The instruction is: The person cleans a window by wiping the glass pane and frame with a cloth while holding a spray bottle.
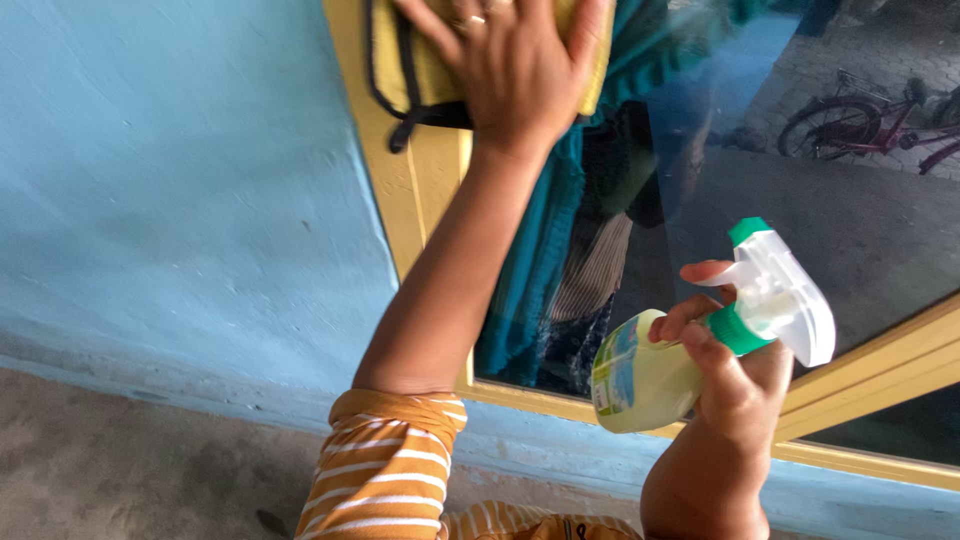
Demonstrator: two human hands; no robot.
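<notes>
While your left hand presses a yellow cloth flat on the window glass at twelve o'clock, your right hand grips a tilted spray bottle at four o'clock, which could slip.

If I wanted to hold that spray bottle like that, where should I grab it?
Probably best at the thin neck of the spray bottle, just under the green collar, coming from the back as the right hand does. The neck is narrow enough for fingers to wrap, and a finger can reach the white trigger. The round yellow body looks too wide. The left hand presses a yellow cloth on the window.
</notes>
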